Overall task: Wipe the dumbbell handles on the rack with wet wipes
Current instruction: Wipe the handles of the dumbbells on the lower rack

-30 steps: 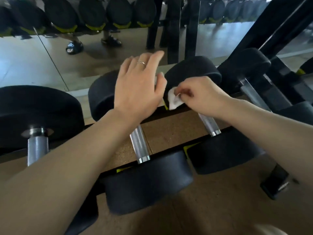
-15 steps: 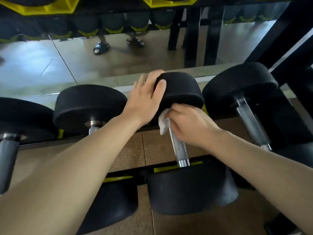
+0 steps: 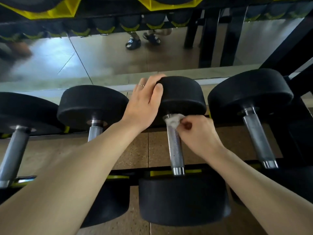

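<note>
Wiping is under way on the knurled steel handle [image 3: 175, 146] of the dumbbell at the centre of the frame, which lies on the black and yellow rack [image 3: 176, 172] with one head toward the mirror and the other toward the lower edge. The white wet wipe [image 3: 172, 120] is pinched in the curled fingers of the right hand [image 3: 198, 133] and pressed against the upper end of the handle, just below the far rubber head [image 3: 182, 95]. The left hand [image 3: 145, 104] is laid over the left side of that head, its fingers bent round the rim and the thumb flat on the face; a ring is worn on one finger.

Most of the handle below the wipe is bare in this view, so the stroke is judged to be at its start. Two more dumbbells are seen at the left of the frame and one at the right, and whether their handles are done cannot be told.

Several risks are judged from here. The wipe is bunched small, so only one side of the bar may be covered if it is not wrapped round. The coarse knurling could snag and tear the thin sheet. If the bracing hand is lifted, the dumbbell could roll in its cradle, and fingers could be caught between neighbouring heads.
</note>
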`<move>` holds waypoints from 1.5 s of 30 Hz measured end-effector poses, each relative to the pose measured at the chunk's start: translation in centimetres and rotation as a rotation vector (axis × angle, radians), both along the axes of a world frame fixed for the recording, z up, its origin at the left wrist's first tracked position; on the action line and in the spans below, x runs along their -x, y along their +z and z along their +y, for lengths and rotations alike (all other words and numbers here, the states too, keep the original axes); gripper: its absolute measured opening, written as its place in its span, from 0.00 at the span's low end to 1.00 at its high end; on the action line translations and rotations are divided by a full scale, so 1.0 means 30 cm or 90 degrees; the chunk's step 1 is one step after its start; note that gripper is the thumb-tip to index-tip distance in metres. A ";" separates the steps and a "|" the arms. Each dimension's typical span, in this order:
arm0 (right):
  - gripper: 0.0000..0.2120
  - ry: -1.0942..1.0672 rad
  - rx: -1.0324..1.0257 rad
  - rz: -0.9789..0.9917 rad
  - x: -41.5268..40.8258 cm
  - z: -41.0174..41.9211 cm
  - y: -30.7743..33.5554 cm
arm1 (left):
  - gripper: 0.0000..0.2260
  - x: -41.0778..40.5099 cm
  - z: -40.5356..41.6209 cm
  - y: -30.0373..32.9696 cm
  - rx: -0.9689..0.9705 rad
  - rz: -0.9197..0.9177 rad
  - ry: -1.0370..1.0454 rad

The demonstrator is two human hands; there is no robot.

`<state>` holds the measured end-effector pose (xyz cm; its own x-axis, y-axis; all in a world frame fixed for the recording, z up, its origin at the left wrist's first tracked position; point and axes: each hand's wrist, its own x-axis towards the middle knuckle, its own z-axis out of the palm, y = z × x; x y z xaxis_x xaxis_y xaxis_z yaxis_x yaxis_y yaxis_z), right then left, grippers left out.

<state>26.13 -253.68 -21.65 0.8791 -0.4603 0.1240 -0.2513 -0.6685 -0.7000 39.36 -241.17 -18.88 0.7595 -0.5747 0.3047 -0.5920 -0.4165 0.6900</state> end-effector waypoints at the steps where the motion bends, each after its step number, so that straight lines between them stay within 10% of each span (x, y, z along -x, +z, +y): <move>1: 0.12 -0.012 -0.099 0.044 0.000 -0.008 -0.007 | 0.16 -0.001 0.001 -0.004 0.005 -0.004 -0.004; 4: 0.14 -0.054 -0.430 0.108 0.000 -0.012 -0.027 | 0.17 -0.006 -0.003 -0.016 0.031 -0.019 0.001; 8: 0.11 -0.035 -0.532 0.232 0.012 0.001 -0.042 | 0.18 -0.009 -0.009 -0.036 0.067 -0.066 0.012; 18: 0.10 0.226 -0.003 0.536 0.070 0.042 0.053 | 0.19 -0.013 -0.009 -0.051 0.086 -0.102 0.012; 45: 0.11 0.335 0.077 0.479 0.067 0.132 0.153 | 0.19 -0.003 -0.005 -0.044 0.087 -0.089 0.015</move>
